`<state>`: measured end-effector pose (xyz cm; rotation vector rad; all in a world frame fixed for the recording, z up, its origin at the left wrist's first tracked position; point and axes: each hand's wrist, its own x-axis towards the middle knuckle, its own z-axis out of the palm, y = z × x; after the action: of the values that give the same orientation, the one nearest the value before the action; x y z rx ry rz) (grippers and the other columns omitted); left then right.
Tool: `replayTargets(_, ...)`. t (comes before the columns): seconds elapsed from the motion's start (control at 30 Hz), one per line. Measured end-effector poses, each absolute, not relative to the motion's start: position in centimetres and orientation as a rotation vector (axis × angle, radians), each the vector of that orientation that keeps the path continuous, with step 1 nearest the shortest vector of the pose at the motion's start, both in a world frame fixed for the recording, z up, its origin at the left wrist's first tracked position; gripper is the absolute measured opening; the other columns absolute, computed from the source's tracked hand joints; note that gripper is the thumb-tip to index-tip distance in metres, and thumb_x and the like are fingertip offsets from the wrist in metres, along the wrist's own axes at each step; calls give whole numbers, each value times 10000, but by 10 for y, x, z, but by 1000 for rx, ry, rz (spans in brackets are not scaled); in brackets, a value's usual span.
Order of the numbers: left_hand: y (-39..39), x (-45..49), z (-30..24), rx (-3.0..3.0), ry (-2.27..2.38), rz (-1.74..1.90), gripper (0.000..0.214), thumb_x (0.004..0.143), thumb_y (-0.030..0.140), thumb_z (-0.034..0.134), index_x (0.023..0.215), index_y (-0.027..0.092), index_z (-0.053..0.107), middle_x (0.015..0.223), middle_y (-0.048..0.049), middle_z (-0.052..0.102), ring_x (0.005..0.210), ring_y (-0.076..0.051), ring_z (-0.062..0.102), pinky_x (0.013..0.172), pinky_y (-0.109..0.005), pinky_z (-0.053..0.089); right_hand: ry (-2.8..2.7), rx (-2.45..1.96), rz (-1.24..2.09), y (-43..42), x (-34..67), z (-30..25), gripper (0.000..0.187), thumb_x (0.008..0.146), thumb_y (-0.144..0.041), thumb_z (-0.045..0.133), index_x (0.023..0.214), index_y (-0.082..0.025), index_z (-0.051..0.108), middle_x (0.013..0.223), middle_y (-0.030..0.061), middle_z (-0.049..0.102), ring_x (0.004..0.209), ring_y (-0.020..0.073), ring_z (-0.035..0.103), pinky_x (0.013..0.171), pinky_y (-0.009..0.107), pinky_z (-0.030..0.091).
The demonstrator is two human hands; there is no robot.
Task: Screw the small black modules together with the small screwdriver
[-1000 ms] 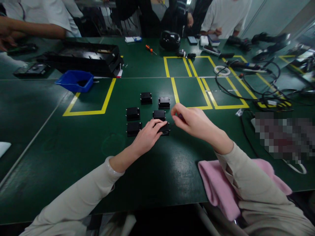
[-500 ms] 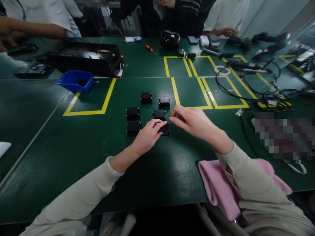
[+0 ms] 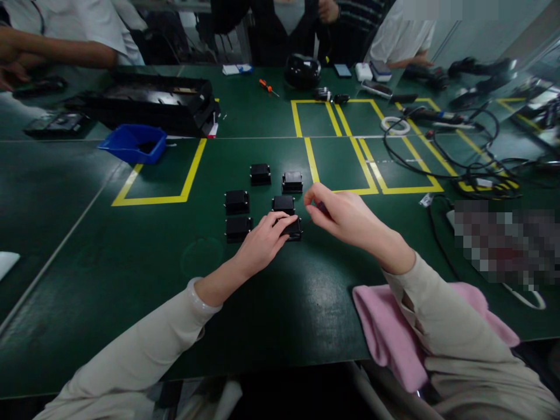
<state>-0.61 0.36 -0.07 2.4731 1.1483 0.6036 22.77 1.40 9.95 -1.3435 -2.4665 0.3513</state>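
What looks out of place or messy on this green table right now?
Nothing spilled or broken. The black cables sprawl tangled across the yellow outlines at right, and the pink cloth hangs over the table's near edge.

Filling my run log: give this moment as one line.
left hand: holds black box on table | right hand: pinches thin tool beside it

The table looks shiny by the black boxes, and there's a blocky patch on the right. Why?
Head view: light leaves a pale sheen on the green table; the blocky patch is mosaic blur, hiding what lies there; the people at the far end are dim; the left hand on a black box and the right hand pinching a thin tool are sharp.
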Motion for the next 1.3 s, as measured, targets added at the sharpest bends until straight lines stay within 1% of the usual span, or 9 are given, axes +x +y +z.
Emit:
replayTargets(0.07, 4, -6, -1, 2474, 1148, 603, 471, 1054, 176, 529, 1520, 232, 502, 1432, -136, 571, 1326, -323, 593, 1124, -545, 543, -2458, -1336, 355, 14, 228, 99, 207, 1041, -289, 471, 1158, -176, 600, 809, 45, 670, 653, 183, 563, 642, 278, 318)
replayTargets(0.2, 4, -6, -2, 2465, 1150, 617, 480, 1048, 183, 539, 1520, 263, 508, 1430, -122, 571, 1329, -317, 592, 1112, -534, 554, -2480, -1326, 369, 14, 228, 100, 215, 1065, -360, 477, 1077, -191, 611, 758, 30, 646, 650, 183, 560, 641, 279, 312)
replayTargets(0.3, 4, -6, -2, 2460, 1152, 614, 486, 1049, 186, 538, 1527, 270, 504, 1433, -122, 570, 1327, -316, 594, 1104, -533, 559, -2481, -1334, 351, 14, 228, 100, 209, 1059, -317, 452, 1082, -187, 614, 737, 23, 628, 625, 176, 533, 635, 281, 301)
replayTargets(0.37, 4, -6, -2, 2463, 1157, 606, 482, 1051, 183, 533, 1527, 258, 502, 1432, -126, 570, 1322, -318, 595, 1104, -538, 558, -2466, -1329, 344, 14, 228, 100, 207, 1049, -295, 449, 1110, -183, 612, 750, 25, 633, 624, 175, 528, 637, 281, 303)
replayTargets(0.53, 4, -6, -2, 2470, 1163, 591, 470, 1055, 180, 524, 1520, 237, 498, 1433, -137, 566, 1326, -325, 589, 1116, -553, 548, -2466, -1326, 370, 14, 228, 99, 220, 1061, -351, 469, 1079, -185, 612, 743, 26, 630, 637, 179, 541, 638, 278, 309)
replayTargets(0.73, 4, -6, -2, 2475, 1153, 605, 480, 1055, 184, 528, 1528, 259, 494, 1428, -128, 568, 1325, -317, 596, 1125, -545, 544, -2433, -1315, 354, 15, 229, 96, 220, 1037, -285, 470, 1192, -178, 584, 823, 49, 689, 673, 187, 591, 651, 274, 336)
replayTargets(0.93, 4, -5, -2, 2476, 1156, 609, 472, 1054, 180, 528, 1519, 253, 502, 1433, -130, 568, 1333, -319, 591, 1126, -546, 545, -2449, -1338, 353, 15, 229, 96, 206, 1059, -344, 476, 1101, -189, 606, 773, 35, 660, 652, 181, 571, 639, 277, 313)
replayTargets(1.1, 3, -5, -1, 2475, 1153, 601, 467, 1056, 175, 524, 1519, 228, 505, 1437, -142, 568, 1329, -322, 593, 1116, -541, 551, -2449, -1333, 357, 14, 229, 98, 223, 1041, -280, 457, 1184, -174, 591, 816, 48, 682, 664, 184, 584, 649, 281, 320)
replayTargets(1.3, 3, -6, -2, 2473, 1152, 620, 480, 1053, 175, 533, 1525, 257, 498, 1437, -129, 568, 1334, -317, 591, 1129, -546, 542, -2477, -1339, 351, 14, 228, 99, 222, 1059, -331, 453, 1100, -179, 609, 760, 35, 649, 642, 181, 551, 639, 285, 307)
